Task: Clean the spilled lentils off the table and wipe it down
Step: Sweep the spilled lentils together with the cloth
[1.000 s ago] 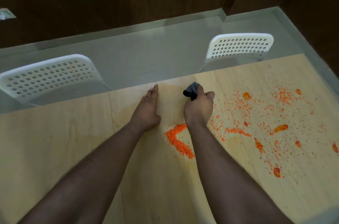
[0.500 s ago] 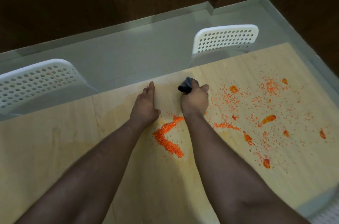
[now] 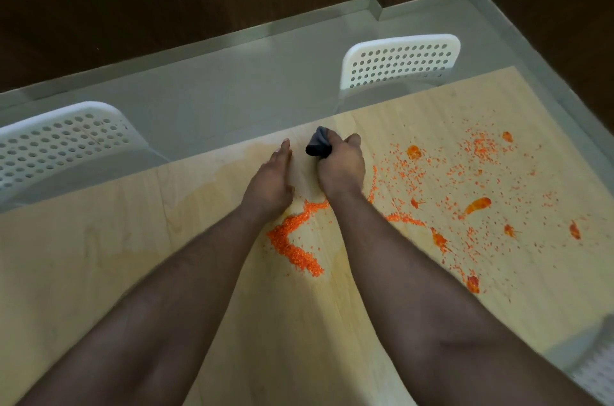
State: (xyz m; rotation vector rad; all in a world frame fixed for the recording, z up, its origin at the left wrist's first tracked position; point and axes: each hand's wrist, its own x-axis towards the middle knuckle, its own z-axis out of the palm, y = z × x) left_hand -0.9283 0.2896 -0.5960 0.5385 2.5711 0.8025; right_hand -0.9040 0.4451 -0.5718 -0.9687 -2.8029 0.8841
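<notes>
Cloth mostly hidden inside right hand.

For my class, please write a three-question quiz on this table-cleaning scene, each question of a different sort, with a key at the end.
1. True or false: the right hand grips a bunched dark grey cloth.
2. Multiple choice: the swept-together ridge of orange lentils lies (A) on the white perforated chair, (B) on the pale wooden table between the forearms, (C) on the floor.
3. Fill in: the left hand rests with fingers ____ on the table.

Key: 1 true; 2 B; 3 straight.
</notes>
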